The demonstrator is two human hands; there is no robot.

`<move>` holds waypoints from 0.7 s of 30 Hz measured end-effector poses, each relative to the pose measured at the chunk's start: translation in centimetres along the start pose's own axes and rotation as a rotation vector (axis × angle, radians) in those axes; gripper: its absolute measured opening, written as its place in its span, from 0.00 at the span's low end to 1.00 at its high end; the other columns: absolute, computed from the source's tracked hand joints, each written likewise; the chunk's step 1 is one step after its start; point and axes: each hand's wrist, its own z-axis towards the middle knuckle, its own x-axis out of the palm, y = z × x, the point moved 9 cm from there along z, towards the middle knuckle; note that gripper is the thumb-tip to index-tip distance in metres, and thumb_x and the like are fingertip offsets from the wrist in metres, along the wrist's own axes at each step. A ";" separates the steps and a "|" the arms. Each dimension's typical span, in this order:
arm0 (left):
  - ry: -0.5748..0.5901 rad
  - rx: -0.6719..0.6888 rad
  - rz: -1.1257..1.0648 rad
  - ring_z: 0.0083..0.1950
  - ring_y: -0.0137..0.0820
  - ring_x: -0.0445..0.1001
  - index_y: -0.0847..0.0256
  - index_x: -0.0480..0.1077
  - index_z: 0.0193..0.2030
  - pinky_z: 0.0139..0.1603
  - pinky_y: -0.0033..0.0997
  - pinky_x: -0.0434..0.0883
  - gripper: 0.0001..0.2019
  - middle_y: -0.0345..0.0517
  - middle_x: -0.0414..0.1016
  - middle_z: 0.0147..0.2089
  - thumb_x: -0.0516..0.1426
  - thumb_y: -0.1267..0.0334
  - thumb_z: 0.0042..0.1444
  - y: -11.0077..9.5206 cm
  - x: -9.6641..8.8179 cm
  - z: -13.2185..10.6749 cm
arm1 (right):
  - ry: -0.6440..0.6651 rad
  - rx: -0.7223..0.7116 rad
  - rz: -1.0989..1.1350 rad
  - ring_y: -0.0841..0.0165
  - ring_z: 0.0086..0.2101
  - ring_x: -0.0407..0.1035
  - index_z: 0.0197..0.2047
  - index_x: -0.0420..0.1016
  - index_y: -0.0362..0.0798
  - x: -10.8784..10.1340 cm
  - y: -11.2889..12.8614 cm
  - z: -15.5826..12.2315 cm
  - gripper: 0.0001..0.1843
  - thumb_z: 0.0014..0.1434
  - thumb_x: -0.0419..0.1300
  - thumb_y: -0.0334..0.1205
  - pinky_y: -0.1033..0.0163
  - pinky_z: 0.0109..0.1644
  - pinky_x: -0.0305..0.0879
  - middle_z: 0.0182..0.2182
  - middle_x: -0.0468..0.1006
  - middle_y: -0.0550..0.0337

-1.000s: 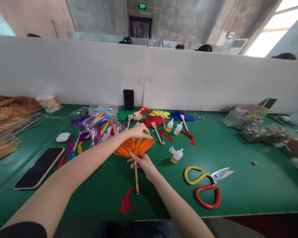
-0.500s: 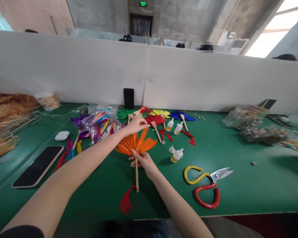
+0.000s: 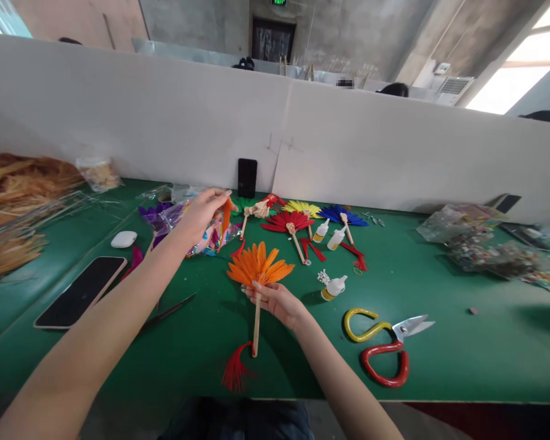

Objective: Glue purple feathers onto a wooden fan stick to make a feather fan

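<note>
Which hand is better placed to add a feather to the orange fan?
Probably the left hand: it appears to pinch an orange feather, while the right hand holds the fan.

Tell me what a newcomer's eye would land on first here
Probably the bright orange fan, held in the right hand near the middle. Next, the yellow-and-red-handled scissors, lying to its right on the green table. The red fan and blue fan lie farther back.

fan hndl [image 3: 257,327]: matt wd | scissor blds [image 3: 411,327]: shiny mtl | tbl [image 3: 444,366]: smth, semi-gloss
</note>
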 end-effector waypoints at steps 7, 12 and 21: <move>0.506 -0.359 0.077 0.20 0.24 0.65 0.61 0.63 0.32 0.27 0.25 0.65 0.11 0.34 0.64 0.17 0.53 0.55 0.56 6.9 4.0 -11.6 | -0.063 0.000 0.052 0.69 0.37 0.75 0.40 0.76 0.41 -0.3 -0.3 0.1 0.14 0.51 0.65 0.40 0.64 0.47 0.67 0.38 0.80 0.51; 0.605 -0.469 0.467 0.14 0.28 0.63 0.61 0.63 0.40 0.17 0.25 0.59 0.15 0.32 0.63 0.17 0.50 0.50 0.56 12.3 5.4 -17.0 | -0.123 -0.014 0.020 0.70 0.36 0.74 0.38 0.76 0.42 -0.3 -0.4 0.2 0.12 0.55 0.61 0.42 0.62 0.47 0.66 0.34 0.80 0.54; 0.580 0.151 1.240 0.35 0.39 0.77 0.62 0.57 0.61 0.31 0.30 0.68 0.25 0.52 0.76 0.41 0.50 0.53 0.59 11.3 9.0 -17.1 | -0.232 -0.070 0.142 0.68 0.38 0.74 0.36 0.75 0.46 -0.4 -0.3 -0.2 0.10 0.51 0.64 0.42 0.65 0.45 0.67 0.34 0.80 0.58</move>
